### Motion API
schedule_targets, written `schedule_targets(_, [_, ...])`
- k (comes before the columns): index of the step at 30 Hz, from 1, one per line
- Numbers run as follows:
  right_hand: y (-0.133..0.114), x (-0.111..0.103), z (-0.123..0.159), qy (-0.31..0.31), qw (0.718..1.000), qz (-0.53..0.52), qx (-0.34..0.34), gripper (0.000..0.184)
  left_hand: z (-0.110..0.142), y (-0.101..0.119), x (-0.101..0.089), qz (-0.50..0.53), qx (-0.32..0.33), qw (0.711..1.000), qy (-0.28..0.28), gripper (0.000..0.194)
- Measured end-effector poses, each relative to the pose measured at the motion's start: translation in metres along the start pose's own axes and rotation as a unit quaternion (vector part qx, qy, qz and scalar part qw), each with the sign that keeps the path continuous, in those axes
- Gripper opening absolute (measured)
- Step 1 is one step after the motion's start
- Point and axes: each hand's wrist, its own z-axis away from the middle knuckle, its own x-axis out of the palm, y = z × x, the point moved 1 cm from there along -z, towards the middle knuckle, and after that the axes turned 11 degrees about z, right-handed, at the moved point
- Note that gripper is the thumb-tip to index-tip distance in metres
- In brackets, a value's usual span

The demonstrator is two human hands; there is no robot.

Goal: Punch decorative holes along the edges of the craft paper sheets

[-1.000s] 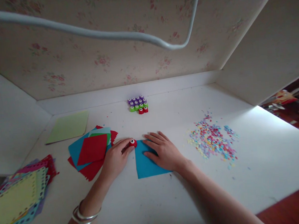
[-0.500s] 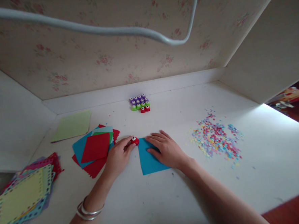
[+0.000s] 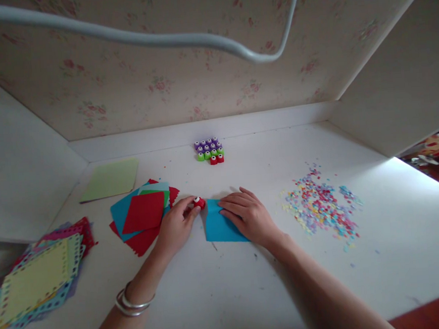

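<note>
A small red craft punch (image 3: 198,202) with a round white top is held between the thumb and fingers of my left hand (image 3: 176,224). Just to its right is a sheet of blue paper (image 3: 223,228), its left edge slightly bent close to the punch. My right hand (image 3: 250,214) holds the sheet, fingers together across its upper right part. That hand covers the sheet's right side. Whether the paper's edge sits in the punch's slot, I cannot tell.
Behind my hands stand several purple, green and red punches (image 3: 209,149). Colored paper sheets (image 3: 142,214) lie left, near pale green sheets (image 3: 111,178) and a pile of sheets with punched borders (image 3: 36,280). Loose confetti (image 3: 322,200) is scattered right. A white cable (image 3: 141,37) hangs above.
The blue paper's near edge has drawn away from me and its left side now bends. My right thumb has moved in against the fingers. The view has shifted slightly.
</note>
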Motion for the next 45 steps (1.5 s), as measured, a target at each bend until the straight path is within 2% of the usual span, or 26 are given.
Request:
schedule_targets(18, [-0.0013, 0.0062, 0.0028, -0.014, 0.999, 0.039, -0.032, 0.023, 0.0011, 0.0042, -0.0006, -0.003, 0.028, 0.999, -0.018, 0.031])
schedule_targets(36, [-0.0042, 0.0077, 0.0039, -0.086, 0.995, 0.009, -0.041, 0.025, 0.0016, 0.0094, 0.0001, 0.006, 0.095, 0.995, -0.036, 0.023])
schedule_targets(45, [-0.0050, 0.0051, 0.0035, -0.086, 0.996, -0.009, -0.038, 0.023, 0.0049, 0.0051, -0.0018, 0.006, 0.080, 0.996, -0.031, 0.028])
